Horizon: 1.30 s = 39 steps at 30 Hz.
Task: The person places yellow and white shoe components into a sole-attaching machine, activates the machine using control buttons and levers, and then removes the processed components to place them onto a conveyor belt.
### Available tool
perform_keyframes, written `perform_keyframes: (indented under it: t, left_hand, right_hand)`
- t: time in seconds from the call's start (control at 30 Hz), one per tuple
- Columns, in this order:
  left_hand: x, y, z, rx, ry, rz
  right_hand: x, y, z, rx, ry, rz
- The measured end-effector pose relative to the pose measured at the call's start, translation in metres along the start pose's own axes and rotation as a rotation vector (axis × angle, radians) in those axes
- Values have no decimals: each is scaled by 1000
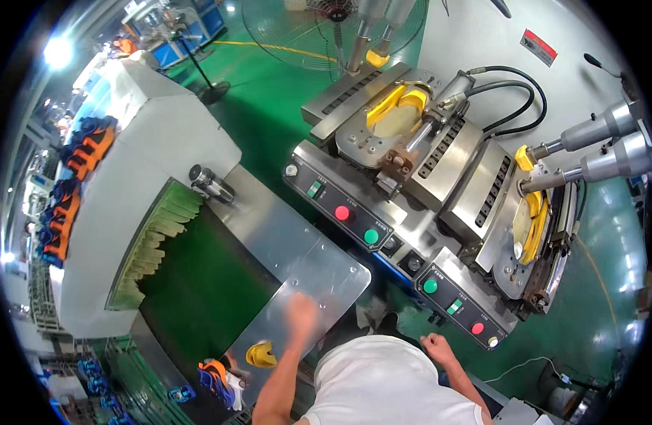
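In the head view, the person's left hand (302, 315) is over a silver, flat metal shelf (333, 273) with a rounded corner. It is blurred, so I cannot tell whether it is open or holding anything. The right hand (437, 348) has its fingers curled in, with nothing seen in them, near a black, sloping control panel (446, 301) with round red and green buttons.

Nearest the left hand, a yellow, curved piece (261, 355) lies on the shelf beside the left forearm. Beyond it, an orange, blue and white shoe (216, 381) sits by the edge of a dark green, flat conveyor belt (205, 276).

A backward sweep of the left forearm could knock the yellow piece into the shoe or off the shelf. A careless move of the right hand could press a button by accident; if that set the steel, twin-station press (411, 191) going, fingers near its clamps could be pinched.

The shelf's rounded end stands close to the press, leaving a narrow gap ahead of the body. Bare metal ahead of the left hand gives it room; the right hand has green floor (531, 340) to its right.
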<state>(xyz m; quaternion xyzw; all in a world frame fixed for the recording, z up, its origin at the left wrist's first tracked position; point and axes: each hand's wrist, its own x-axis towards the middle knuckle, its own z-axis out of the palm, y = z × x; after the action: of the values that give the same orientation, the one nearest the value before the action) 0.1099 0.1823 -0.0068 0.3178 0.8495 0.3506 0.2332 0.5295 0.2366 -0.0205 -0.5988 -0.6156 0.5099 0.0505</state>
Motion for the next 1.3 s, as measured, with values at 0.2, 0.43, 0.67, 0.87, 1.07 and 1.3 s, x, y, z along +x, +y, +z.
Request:
perform_keyframes:
  t: [0.2,0.43,0.67,0.87,1.07,1.3]
  left_hand:
    - [86,-36,-38,-317,186,79]
    - [144,-32,-73,-286,120,4]
    - [147,-58,-82,-402,240,-38]
    - [182,33,-98,-444,224,91]
    - [271,114,-96,-322,158,390]
    - [404,312,-143,-210,190,931]
  right_hand:
    - [3,-205,-27,407,-74,167]
    - [47,-308,-43,417,338,-73]
    - [141,-442,-97,364,446,-442]
    - [298,-555,-189,676,455,-865]
    - [417,-642,-258,474,756,-927]
    - [469,-703,-296,663,622,-1187]
